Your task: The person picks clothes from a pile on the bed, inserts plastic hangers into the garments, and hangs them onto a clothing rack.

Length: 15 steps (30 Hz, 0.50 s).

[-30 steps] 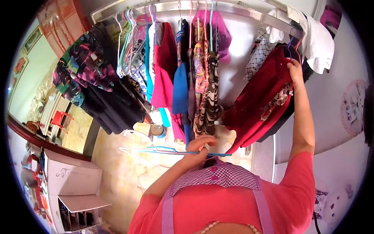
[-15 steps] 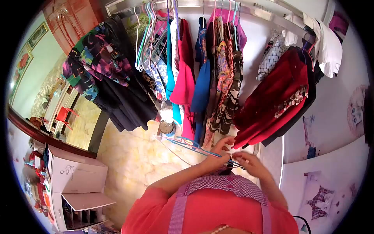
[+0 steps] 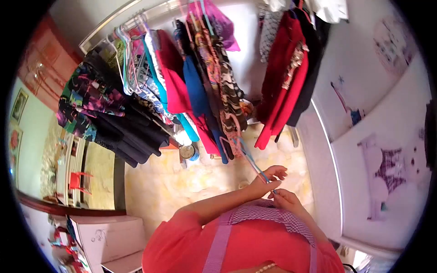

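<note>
Several thin clothes hangers (image 3: 252, 160), pink, blue and pale, lie bunched in front of my body, their far ends close to the hanging clothes. My left hand (image 3: 267, 180) is closed around their near part, thumb across them and some fingers sticking out. Close beside it, my right hand (image 3: 287, 200) has its fingertips pinched at the near ends of the hangers. Just beyond the far ends hang a camouflage garment (image 3: 231, 93) and a blue garment (image 3: 196, 86).
A metal clothes rack (image 3: 102, 37) carries many garments, with a red velvet garment (image 3: 278, 68) at the right. Bare hangers (image 3: 127, 68) hang on its left part. A tin (image 3: 187, 152) stands on the floor. A white cabinet (image 3: 109, 234) is at lower left.
My view has turned, so the rack sits further left. The hangers have swung from lying sideways to pointing away toward the clothes. Both hands stay close together on them.
</note>
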Available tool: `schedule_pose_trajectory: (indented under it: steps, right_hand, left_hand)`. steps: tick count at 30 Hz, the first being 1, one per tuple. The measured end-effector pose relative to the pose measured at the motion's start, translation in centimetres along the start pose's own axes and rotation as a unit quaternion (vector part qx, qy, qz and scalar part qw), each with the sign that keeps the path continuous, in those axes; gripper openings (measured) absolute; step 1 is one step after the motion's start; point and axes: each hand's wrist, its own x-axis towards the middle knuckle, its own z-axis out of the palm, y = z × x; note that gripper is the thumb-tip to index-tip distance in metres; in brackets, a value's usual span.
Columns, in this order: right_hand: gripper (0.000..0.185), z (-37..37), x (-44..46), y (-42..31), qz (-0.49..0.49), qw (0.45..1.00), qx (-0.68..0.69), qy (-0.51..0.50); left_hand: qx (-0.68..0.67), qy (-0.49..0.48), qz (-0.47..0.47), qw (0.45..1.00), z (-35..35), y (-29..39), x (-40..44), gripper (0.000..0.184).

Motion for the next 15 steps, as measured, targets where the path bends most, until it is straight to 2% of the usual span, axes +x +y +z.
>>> schedule_pose_trajectory:
  steps: [3,6,10,11,13,14,15]
  right_hand:
    - [0.019,3.2,-6.2,1.9,-0.02,0.988,0.081,0.129]
    - [0.016,4.7,-13.3,7.8,-0.079,0.969,0.103,0.209]
    - [0.015,10.3,-22.5,13.0,-0.131,0.923,0.096,0.348]
    - [0.015,12.9,-24.1,13.7,-0.141,0.888,0.135,0.417]
    - [0.014,16.0,-28.3,16.6,-0.097,0.875,-0.013,0.474]
    - [0.014,17.7,-31.1,18.1,-0.055,0.855,-0.081,0.51]
    - [0.016,19.5,-33.1,19.1,-0.022,0.844,-0.074,0.53]
  left_hand:
    - [0.005,-0.105,-0.019,0.994,4.7,-1.6,-1.4,0.037]
    - [-0.003,-0.203,-0.025,0.979,11.6,-2.4,-3.8,0.032]
    - [-0.099,-0.289,-0.049,0.951,20.6,-4.5,-10.9,0.023]
    - [-0.122,-0.311,-0.064,0.94,22.6,-4.6,-13.2,0.022]
    - [-0.186,-0.361,-0.122,0.905,26.6,-5.9,-18.1,0.021]
    - [-0.174,-0.379,-0.146,0.897,28.1,-6.1,-20.1,0.022]
    - [-0.164,-0.384,-0.189,0.889,29.4,-5.4,-21.8,0.019]
